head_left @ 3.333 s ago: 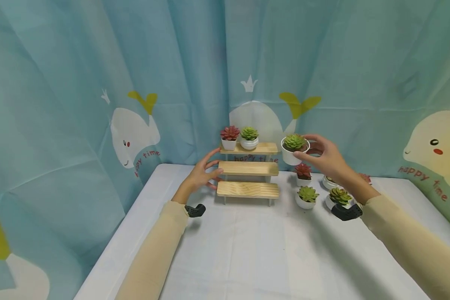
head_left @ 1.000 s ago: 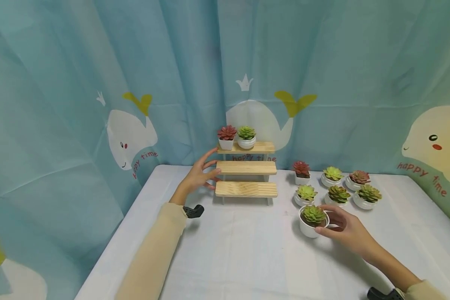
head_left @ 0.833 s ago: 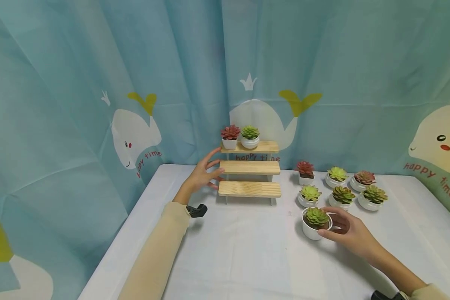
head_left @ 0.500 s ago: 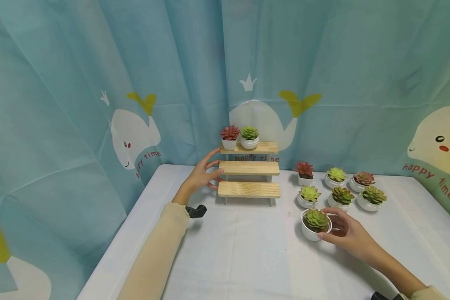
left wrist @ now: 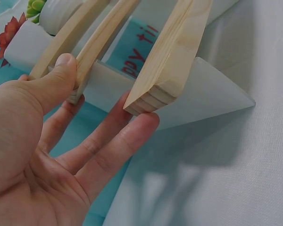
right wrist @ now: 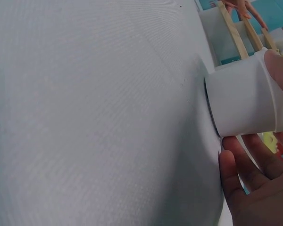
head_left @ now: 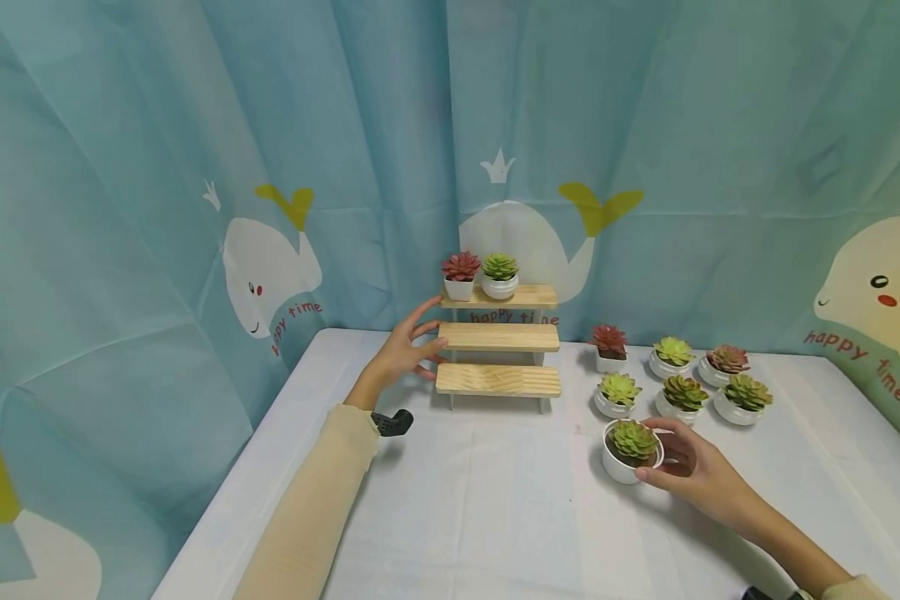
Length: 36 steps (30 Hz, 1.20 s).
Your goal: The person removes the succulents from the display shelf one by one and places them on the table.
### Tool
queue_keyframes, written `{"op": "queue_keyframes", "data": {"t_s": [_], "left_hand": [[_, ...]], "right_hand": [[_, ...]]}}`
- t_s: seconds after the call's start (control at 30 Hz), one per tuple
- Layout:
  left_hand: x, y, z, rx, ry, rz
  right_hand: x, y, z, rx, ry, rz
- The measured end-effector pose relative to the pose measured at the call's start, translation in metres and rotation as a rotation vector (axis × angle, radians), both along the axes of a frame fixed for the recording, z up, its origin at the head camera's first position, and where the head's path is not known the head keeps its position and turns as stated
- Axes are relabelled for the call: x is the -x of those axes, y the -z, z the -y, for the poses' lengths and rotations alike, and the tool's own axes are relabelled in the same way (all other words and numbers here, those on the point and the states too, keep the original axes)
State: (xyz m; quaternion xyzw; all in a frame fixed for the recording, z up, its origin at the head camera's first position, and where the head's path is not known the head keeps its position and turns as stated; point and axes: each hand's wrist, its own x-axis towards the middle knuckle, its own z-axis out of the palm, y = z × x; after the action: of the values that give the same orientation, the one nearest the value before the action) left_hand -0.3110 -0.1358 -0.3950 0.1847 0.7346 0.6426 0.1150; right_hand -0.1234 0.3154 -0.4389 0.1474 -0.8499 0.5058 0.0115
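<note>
At the left end of a three-step wooden display stand point(head_left: 498, 380), my left hand point(head_left: 400, 352) holds the step ends. In the left wrist view, its thumb lies on the middle board point(left wrist: 101, 35) and its fingertips touch the ends of the boards. My right hand point(head_left: 701, 471) grips a green succulent in a plain white pot point(head_left: 618, 469) by its right side, thumb at the rim. The right wrist view shows the white pot point(right wrist: 240, 96) low at the tablecloth, fingers around its side. On the top step sit a red succulent point(head_left: 461, 268) and a green succulent point(head_left: 500, 268).
Behind the held pot, several more potted succulents stand in two rows, among them a red one point(head_left: 610, 343), a light green one point(head_left: 618, 390) and a dark green one point(head_left: 684, 395). A blue-green whale-print curtain point(head_left: 390, 125) hangs behind the white-covered table point(head_left: 510, 517).
Since the oldest frame, my right hand has brought the held pot from beside the top step down to the table, in front of the other pots. Lately it stays there. My left hand keeps its place.
</note>
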Motion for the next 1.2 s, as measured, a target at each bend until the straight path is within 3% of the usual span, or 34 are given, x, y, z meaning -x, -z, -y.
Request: {"op": "queue_keyframes", "data": {"t_s": [0.7,1.0,1.2], "left_hand": [[-0.002,-0.002,-0.001,0.003,0.004,0.003],[0.001,-0.001,0.0,0.007,0.003,0.014],[0.0,-0.002,-0.001,0.013,-0.006,0.017]], "right_hand": [[0.0,-0.002,-0.002,0.013,-0.046,-0.004],[0.007,-0.015,-0.01,0.004,-0.174,0.045],[0.01,-0.033,-0.016,-0.057,-0.225,0.064]]}}
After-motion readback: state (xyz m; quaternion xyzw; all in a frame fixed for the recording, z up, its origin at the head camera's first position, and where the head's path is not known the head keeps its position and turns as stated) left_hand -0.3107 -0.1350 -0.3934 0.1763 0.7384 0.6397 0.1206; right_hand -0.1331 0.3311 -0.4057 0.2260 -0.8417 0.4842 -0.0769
